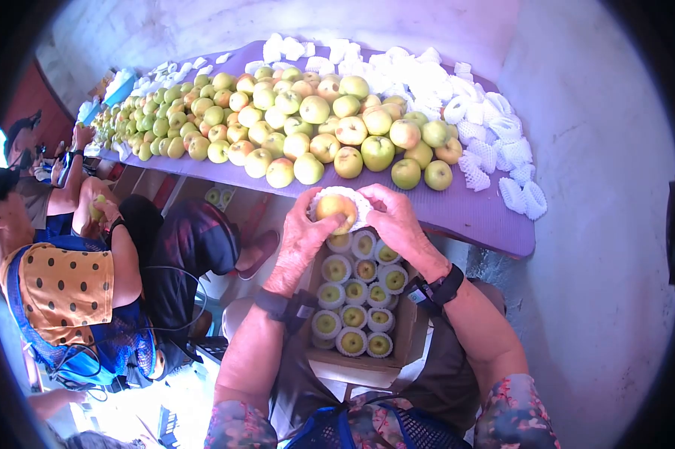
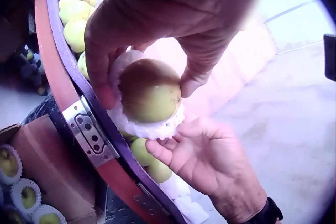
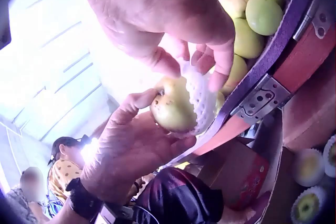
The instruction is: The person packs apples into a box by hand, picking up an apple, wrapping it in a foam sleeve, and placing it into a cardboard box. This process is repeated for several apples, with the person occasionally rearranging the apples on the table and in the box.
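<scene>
A yellow-green apple (image 1: 336, 209) with a reddish blush sits partly inside a white foam net sleeve (image 1: 363, 209), held up between both hands over the table's front edge. My left hand (image 1: 301, 233) grips the apple, its thumb across the fruit's face. On the other side my right hand (image 1: 399, 230) pinches the sleeve's rim between thumb and fingers, as the right wrist view shows with the foam net (image 3: 201, 98) around one side of the apple (image 3: 172, 107). Below the hands, a cardboard box (image 1: 405, 329) holds rows of apples in foam sleeves.
A long heap of loose apples (image 1: 296, 127) covers the purple-matted table (image 1: 457, 213). White foam sleeves (image 1: 502, 142) pile up at its back and right end. To the left sits another person in a dotted top (image 1: 68, 288), holding an apple. A wall (image 1: 599, 187) stands at the right.
</scene>
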Demonstrator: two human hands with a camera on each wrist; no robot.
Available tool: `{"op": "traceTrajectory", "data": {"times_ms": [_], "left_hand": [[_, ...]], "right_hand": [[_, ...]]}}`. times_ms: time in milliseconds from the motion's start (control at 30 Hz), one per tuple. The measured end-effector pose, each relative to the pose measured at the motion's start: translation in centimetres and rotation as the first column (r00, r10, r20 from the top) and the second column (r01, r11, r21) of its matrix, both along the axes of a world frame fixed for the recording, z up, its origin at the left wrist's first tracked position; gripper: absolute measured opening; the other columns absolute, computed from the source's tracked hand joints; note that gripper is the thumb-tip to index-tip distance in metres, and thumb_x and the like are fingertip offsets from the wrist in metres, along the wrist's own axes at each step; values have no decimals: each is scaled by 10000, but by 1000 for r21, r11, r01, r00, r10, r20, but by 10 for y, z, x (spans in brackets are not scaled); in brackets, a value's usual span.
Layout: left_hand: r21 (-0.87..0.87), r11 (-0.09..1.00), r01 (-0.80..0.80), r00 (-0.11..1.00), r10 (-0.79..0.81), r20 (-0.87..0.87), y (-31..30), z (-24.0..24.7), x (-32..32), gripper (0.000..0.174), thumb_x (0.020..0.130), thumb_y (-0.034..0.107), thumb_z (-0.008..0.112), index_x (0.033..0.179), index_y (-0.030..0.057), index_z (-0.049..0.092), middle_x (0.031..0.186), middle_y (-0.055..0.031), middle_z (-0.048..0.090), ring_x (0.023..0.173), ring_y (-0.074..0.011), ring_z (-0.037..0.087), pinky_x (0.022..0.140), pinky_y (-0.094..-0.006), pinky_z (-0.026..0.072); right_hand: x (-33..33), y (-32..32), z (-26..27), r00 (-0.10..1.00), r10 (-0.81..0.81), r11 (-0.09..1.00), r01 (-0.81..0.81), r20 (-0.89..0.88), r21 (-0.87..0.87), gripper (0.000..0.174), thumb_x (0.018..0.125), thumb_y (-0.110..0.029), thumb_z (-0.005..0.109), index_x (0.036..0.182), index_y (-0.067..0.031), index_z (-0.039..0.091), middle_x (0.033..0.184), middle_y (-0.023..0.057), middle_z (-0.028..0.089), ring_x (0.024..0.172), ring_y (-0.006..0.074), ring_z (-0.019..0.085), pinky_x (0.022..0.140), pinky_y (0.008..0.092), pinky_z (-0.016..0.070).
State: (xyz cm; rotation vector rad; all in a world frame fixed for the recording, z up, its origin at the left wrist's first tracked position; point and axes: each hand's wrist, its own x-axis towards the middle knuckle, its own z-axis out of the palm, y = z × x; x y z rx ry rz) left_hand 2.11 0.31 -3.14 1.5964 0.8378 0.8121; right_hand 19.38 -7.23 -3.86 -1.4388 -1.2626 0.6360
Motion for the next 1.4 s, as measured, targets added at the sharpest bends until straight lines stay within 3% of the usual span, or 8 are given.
{"op": "traceTrajectory", "data": {"times_ms": [33, 200, 500, 633, 833, 1033, 1300, 1400], "left_hand": [[-22, 1000, 15, 999, -14, 41, 1, -2, 0, 668, 741, 175, 740, 1309, -47, 467, 1179, -147, 578, 1043, -200, 602, 821, -315, 547], [-172, 981, 86, 976, -48, 210, -5, 1, 0, 711, 765, 244, 803, 1316, -37, 451, 1180, -141, 568, 1040, -201, 606, 793, -321, 561], [-226, 957, 180, 914, -78, 397, -11, 4, 0, 418, 999, 278, 514, 1297, -13, 485, 1149, -111, 611, 978, -173, 639, 665, -272, 589], [-170, 983, 65, 956, -13, 292, -4, -5, 1, 343, 1000, 246, 509, 1211, -19, 562, 1004, -94, 656, 818, -147, 657, 572, -258, 576], [102, 987, -121, 990, 113, 80, -8, -2, 2, 233, 982, 157, 529, 1102, -14, 632, 778, -43, 658, 568, -75, 583, 482, -223, 488], [529, 824, -201, 966, 257, -34, -5, -18, 0, 205, 955, 89, 550, 1120, 0, 632, 714, -33, 642, 522, -63, 559, 473, -227, 469], [-46, 999, 17, 1000, -17, 6, -7, -1, -6, 319, 939, 161, 589, 1211, -5, 590, 841, -80, 674, 629, -99, 611, 549, -242, 503], [192, 981, 23, 994, -2, -113, 2, -1, -11, 481, 897, 293, 656, 1265, 0, 556, 1025, -129, 663, 800, -143, 636, 648, -270, 520]], "right_hand": [[0, 0, -1, 996, -17, 1000, 16, 85, 6, 363, 744, 42, 593, 1106, 22, 590, 1061, 118, 648, 938, 153, 623, 733, 310, 528], [-7, -9, 20, 897, 190, 975, -220, -399, -30, 560, 757, -43, 731, 1248, -27, 462, 1184, 88, 569, 1027, 174, 592, 809, 308, 524], [-9, -2, 8, 767, 186, 980, -186, -614, 64, 646, 763, -110, 790, 1294, -43, 429, 1207, 89, 548, 1121, 177, 550, 940, 307, 477], [-10, -2, 7, 715, 199, 974, -220, -671, 55, 646, 761, -121, 787, 1295, -58, 429, 1198, 78, 548, 1113, 172, 557, 907, 305, 498], [-10, -4, 8, 684, 186, 968, -251, -705, 12, 665, 744, -134, 787, 1301, -98, 426, 1199, 70, 548, 1067, 160, 584, 790, 309, 550], [-9, -2, 2, 758, 109, 983, -180, -643, -46, 668, 722, -121, 787, 1288, -103, 432, 1188, 71, 549, 1057, 165, 586, 779, 310, 549], [-1, 1, -2, 899, 54, 997, -71, -435, -23, 747, 661, -117, 828, 1289, -25, 435, 1202, 108, 545, 1122, 205, 543, 960, 321, 456], [2, 0, 7, 906, 119, 991, -135, -406, -12, 777, 647, -124, 837, 1303, -23, 434, 1214, 109, 542, 1139, 208, 535, 988, 328, 437]]}}
